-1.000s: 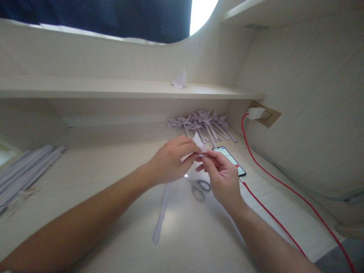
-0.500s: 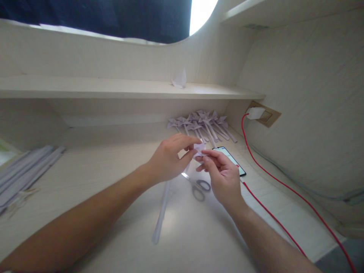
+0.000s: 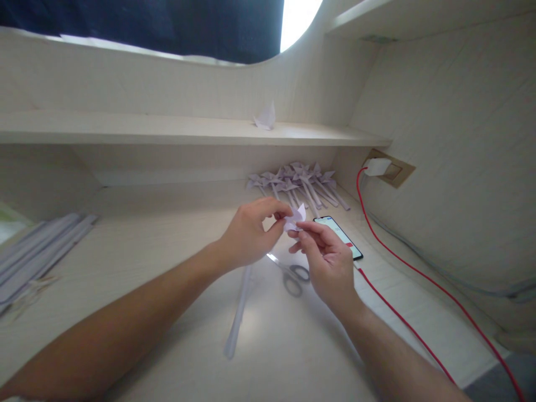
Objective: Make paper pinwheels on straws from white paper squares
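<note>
Paper piece (image 3: 295, 218) pinched by my left hand (image 3: 250, 237) and right hand (image 3: 326, 259) | step: folding | next, I judged: a finer crease

Both my bare forearms reach forward and converge in front of me. My left hand (image 3: 247, 237) is held palm-inward, wrist straight, its fingers curled with thumb and forefinger pinched together at the tips. My right hand (image 3: 329, 262) faces it, back toward me, fingers bent, its thumb and forefinger likewise closed. The fingertips of the two hands nearly meet.
</note>
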A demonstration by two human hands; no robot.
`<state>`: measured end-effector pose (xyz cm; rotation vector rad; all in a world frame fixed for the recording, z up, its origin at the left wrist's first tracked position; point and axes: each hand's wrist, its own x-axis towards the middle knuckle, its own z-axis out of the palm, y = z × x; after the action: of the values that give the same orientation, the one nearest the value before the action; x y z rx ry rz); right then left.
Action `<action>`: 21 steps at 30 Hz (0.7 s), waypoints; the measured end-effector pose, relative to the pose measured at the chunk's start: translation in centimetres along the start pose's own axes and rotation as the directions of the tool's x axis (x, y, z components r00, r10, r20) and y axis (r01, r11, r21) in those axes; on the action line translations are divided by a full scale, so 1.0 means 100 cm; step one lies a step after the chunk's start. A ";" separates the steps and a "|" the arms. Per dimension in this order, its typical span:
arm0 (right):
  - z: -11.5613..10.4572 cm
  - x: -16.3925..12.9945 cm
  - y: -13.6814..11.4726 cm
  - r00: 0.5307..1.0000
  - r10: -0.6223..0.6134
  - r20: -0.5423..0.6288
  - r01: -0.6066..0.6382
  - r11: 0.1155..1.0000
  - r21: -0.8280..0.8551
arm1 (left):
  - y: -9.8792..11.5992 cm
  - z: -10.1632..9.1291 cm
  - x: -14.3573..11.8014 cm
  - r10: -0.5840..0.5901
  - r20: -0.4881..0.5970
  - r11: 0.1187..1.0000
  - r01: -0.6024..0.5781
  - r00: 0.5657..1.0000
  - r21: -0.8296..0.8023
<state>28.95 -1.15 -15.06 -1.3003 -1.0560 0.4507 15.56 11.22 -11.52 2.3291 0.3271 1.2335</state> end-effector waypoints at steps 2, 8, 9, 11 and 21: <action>0.000 0.000 0.002 1.000 -0.031 0.004 0.031 0.999 -0.016 | 0.000 0.000 0.000 -0.008 0.001 1.000 0.008 1.000 -0.008; 0.000 0.000 0.004 0.995 -0.095 0.026 0.096 0.995 -0.036 | 0.000 0.001 0.000 -0.003 0.013 1.000 0.003 1.000 -0.023; 0.000 0.000 0.004 0.995 -0.096 0.026 0.097 0.995 -0.037 | 0.000 0.001 0.000 0.004 0.016 1.000 -0.004 1.000 -0.024; 0.000 0.000 0.004 0.995 -0.097 0.026 0.098 0.995 -0.035 | 0.000 0.000 0.000 0.015 0.019 1.000 -0.015 1.000 -0.024; -0.001 -0.001 0.005 0.993 -0.113 0.033 0.115 0.991 -0.063 | -0.001 0.001 0.000 0.001 0.008 1.000 -0.001 1.000 -0.031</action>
<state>29.08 -1.15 -15.53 -1.2859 -1.1711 0.3526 15.64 11.28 -11.62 2.3076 0.3026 1.2210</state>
